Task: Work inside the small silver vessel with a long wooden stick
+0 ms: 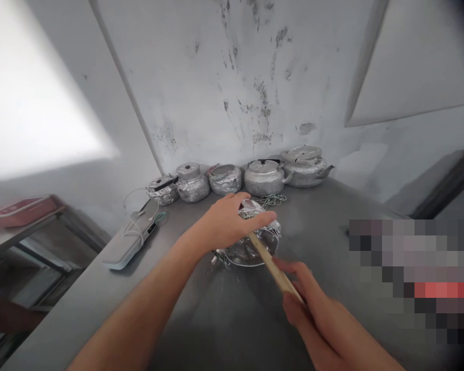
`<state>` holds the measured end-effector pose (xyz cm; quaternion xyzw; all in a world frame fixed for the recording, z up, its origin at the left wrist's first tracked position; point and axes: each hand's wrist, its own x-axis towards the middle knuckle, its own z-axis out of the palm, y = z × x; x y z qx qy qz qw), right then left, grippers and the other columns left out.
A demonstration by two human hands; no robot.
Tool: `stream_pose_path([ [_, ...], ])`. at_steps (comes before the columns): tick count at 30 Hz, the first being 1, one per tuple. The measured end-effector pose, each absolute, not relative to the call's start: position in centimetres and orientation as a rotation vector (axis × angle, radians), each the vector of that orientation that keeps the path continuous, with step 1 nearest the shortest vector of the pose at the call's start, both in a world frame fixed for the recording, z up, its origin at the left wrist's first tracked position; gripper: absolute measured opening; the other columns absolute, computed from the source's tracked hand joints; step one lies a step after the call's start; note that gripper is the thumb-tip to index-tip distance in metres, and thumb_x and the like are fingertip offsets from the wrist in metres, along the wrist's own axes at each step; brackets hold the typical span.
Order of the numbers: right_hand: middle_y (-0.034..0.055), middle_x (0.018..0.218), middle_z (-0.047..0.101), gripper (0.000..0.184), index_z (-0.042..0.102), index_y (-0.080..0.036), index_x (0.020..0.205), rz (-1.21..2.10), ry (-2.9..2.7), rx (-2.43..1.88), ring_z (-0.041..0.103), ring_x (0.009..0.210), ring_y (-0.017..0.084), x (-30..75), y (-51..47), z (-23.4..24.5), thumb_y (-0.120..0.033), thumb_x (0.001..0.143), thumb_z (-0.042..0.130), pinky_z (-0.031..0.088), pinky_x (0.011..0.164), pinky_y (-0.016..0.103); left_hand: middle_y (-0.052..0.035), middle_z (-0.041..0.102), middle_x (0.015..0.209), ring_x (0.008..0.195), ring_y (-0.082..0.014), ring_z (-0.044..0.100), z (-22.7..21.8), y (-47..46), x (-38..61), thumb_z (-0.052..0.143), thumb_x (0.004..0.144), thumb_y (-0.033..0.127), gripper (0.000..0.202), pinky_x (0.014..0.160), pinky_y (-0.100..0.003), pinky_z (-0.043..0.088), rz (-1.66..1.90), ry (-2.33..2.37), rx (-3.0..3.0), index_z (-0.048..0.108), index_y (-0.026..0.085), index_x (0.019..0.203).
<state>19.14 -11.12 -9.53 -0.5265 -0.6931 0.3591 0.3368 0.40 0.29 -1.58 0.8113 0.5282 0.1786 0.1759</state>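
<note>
My left hand (pixel 226 221) grips the top of a small dented metal kettle (pixel 251 247) lying tipped on the grey table (pixel 325 226), its opening turned toward me. My right hand (pixel 309 304) is closed on a pale wooden stick (pixel 270 265) whose far end reaches into the kettle's opening. A green and white cord (pixel 270 200) lies just behind the kettle.
Several more dented metal kettles (pixel 265 178) stand in a row against the stained wall at the table's back. A white flat device with a cable (pixel 133 237) lies at the table's left edge. A pink tray (pixel 21 208) rests on a shelf far left.
</note>
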Motion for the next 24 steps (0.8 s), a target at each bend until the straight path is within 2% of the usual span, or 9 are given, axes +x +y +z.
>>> stream_pose_path([
  [3,0.0011,0.062,0.070,0.036,0.055,-0.026,0.129,0.868,-1.807,-1.372,0.068,0.051,0.023,19.2,-11.1,-9.9,-0.036,0.100,0.037,0.057,0.055,0.032,-0.0104,0.041,0.157,0.140,-0.0378,0.042,-1.6,0.4,0.4,0.038,0.081,0.091,0.097,0.110,-0.047,0.038,0.494,1.507,2.294,0.041,0.025,0.152],
  [6,0.0042,0.075,0.076,0.036,0.060,-0.028,0.127,0.756,-1.796,-1.434,0.075,0.071,0.027,19.4,-11.0,-10.5,-0.040,0.097,0.044,0.062,0.067,0.035,-0.0105,0.042,0.156,0.139,-0.0377,0.042,-1.6,0.4,0.4,0.039,0.081,0.090,0.096,0.110,-0.047,0.038,0.509,1.503,2.296,0.043,0.024,0.151],
  [9,0.0056,0.081,0.078,0.040,0.060,-0.028,0.129,0.691,-1.787,-1.476,0.076,0.090,0.031,19.6,-10.9,-10.9,-0.042,0.095,0.045,0.062,0.078,0.040,-0.0109,0.042,0.156,0.139,-0.0377,0.042,-1.5,0.3,0.4,0.040,0.081,0.090,0.097,0.110,-0.047,0.038,0.502,1.498,2.295,0.042,0.023,0.151],
  [14,0.0060,0.084,0.078,0.045,0.055,-0.025,0.136,0.695,-1.851,-1.488,0.076,0.094,0.031,19.7,-11.0,-10.8,-0.040,0.097,0.040,0.061,0.085,0.044,-0.0109,0.041,0.156,0.140,-0.0373,0.041,-1.4,0.2,0.4,0.038,0.082,0.089,0.096,0.110,-0.047,0.038,0.501,1.491,2.299,0.042,0.023,0.151],
  [17,0.0077,0.094,0.080,0.044,0.057,-0.026,0.135,0.641,-1.860,-1.489,0.073,0.105,0.033,19.6,-11.0,-10.9,-0.040,0.097,0.039,0.060,0.089,0.045,-0.0102,0.043,0.155,0.138,-0.0378,0.043,-1.5,0.2,0.4,0.039,0.082,0.089,0.095,0.109,-0.046,0.039,0.500,1.499,2.305,0.042,0.023,0.151],
  [24,0.0069,0.091,0.080,0.042,0.060,-0.029,0.132,0.549,-1.835,-1.506,0.072,0.109,0.035,19.4,-11.1,-10.8,-0.040,0.095,0.044,0.062,0.084,0.044,-0.0103,0.043,0.155,0.138,-0.0384,0.043,-1.6,0.3,0.3,0.038,0.081,0.091,0.096,0.109,-0.047,0.038,0.503,1.491,2.300,0.042,0.025,0.151],
])
